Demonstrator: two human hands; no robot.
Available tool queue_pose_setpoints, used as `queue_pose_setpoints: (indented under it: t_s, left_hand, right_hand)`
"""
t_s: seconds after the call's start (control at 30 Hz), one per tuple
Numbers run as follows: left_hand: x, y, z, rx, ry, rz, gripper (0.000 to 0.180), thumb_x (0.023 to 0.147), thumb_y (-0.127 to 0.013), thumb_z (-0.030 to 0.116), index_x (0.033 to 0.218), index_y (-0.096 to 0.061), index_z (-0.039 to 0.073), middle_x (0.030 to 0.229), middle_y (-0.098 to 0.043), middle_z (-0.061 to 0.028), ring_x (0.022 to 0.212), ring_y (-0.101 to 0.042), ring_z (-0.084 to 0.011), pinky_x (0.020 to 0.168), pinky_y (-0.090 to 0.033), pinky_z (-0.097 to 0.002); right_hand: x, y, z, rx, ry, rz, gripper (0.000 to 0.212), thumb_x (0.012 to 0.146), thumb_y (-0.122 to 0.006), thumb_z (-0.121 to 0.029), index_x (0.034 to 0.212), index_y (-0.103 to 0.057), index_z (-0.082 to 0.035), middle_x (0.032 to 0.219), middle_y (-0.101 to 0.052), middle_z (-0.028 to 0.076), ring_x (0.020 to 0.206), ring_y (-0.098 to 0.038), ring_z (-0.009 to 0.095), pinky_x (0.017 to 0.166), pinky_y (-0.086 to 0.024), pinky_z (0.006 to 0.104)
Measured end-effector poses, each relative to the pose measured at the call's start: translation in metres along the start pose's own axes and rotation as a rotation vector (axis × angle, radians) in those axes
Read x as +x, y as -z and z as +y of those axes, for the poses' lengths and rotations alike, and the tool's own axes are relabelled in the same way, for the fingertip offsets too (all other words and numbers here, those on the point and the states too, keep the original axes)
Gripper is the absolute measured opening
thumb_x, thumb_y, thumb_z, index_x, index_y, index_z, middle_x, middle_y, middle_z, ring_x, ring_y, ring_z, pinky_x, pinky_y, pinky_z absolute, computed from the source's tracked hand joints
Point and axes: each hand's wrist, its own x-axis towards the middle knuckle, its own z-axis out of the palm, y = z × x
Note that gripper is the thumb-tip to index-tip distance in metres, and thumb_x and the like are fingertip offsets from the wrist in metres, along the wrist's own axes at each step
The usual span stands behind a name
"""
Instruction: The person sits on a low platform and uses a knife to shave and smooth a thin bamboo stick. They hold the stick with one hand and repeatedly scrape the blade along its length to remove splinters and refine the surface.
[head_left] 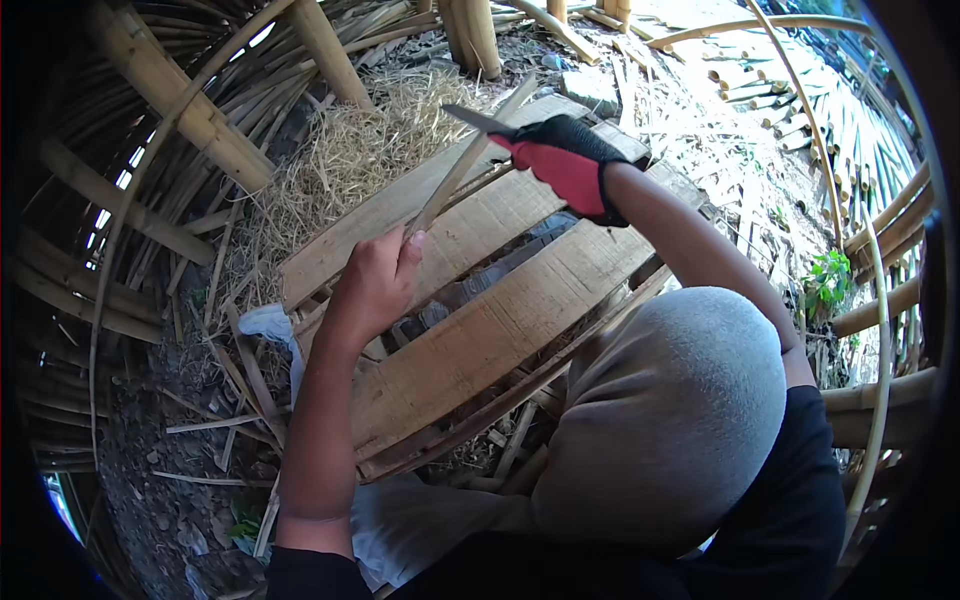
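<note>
Here's the left hand (378, 280), bare fingers clamped on the near end of the strip (461, 172), which slants up over the boards (480, 345). The gloved right hand (570, 165) grips the knife (470, 117), blade across the strip's upper part. Looks like trimming; the next stroke calls for a steady left hold and controlled blade angle.
</note>
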Motion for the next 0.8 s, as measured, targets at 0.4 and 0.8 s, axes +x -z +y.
queue_pose_setpoints:
  t_s: [0.4,0.8]
  left_hand:
    - [-0.007,0.001,-0.006,0.071,0.002,-0.025,0.043,0.106,-0.049,0.034,0.094,-0.062,-0.005,0.069,-0.06,-0.0227,0.065,-0.06,-0.0376,0.066,-0.047,-0.0433]
    - [0.0,-0.003,0.003,0.128,0.017,-0.033,0.041,0.105,-0.05,0.032,0.094,-0.06,-0.006,0.075,-0.062,-0.028,0.075,-0.061,-0.0476,0.067,-0.047,-0.0492]
  right_hand:
    - [0.012,-0.022,0.012,-0.08,0.068,-0.003,0.036,0.097,-0.06,-0.036,0.098,-0.074,-0.003,0.083,-0.069,0.009,0.082,-0.06,0.016,0.079,-0.048,0.0331]
    - [0.013,0.001,0.012,0.215,-0.061,0.053,0.034,0.092,-0.067,-0.036,0.091,-0.073,-0.002,0.07,-0.062,0.005,0.064,-0.054,0.013,0.064,-0.044,0.0306]
